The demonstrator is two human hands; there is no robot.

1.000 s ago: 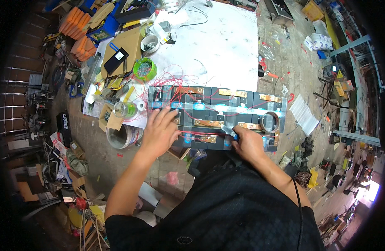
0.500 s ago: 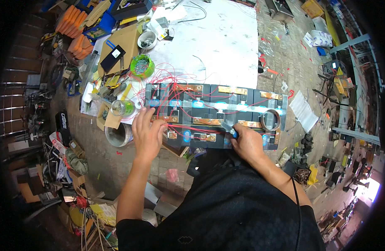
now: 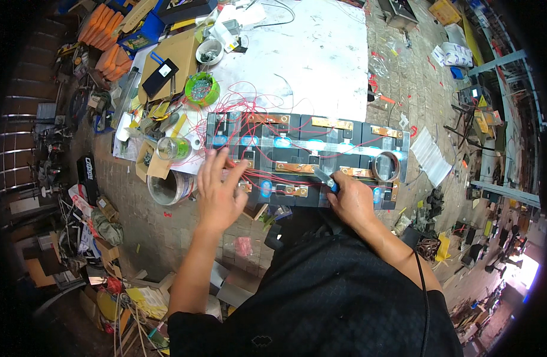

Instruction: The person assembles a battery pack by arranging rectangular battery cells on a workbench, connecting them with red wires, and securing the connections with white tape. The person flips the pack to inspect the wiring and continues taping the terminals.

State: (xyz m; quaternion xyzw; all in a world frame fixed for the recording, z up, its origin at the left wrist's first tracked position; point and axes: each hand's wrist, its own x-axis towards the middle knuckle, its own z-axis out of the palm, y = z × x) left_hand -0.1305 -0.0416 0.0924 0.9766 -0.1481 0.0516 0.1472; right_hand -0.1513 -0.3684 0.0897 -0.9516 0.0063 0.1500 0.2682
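A battery pack (image 3: 321, 156) of several black cells with copper bars and clear tape lies at the near edge of the table. Thin red wires (image 3: 267, 174) run along it and tangle at its left end. Over that left end my left hand (image 3: 219, 196) is open, fingers spread and touching or just above the wires; which of the two I cannot tell. At the pack's near side, right of the middle, my right hand (image 3: 352, 196) is closed around a utility knife (image 3: 326, 178). Its silvery blade end points up and left over the copper bars.
A roll of tape (image 3: 386, 166) stands on the pack's right end. Left of the pack are a clear jar (image 3: 177, 149), a green tub (image 3: 202, 89) of small parts, a white bowl (image 3: 209, 52) and a black box (image 3: 160, 77) on cardboard. A bucket (image 3: 166, 189) stands below the table's edge.
My left hand has shifted right and slightly down, its fingers spreading wider over the wires. The red wires along the pack have fanned out. My right hand stays almost still with the knife.
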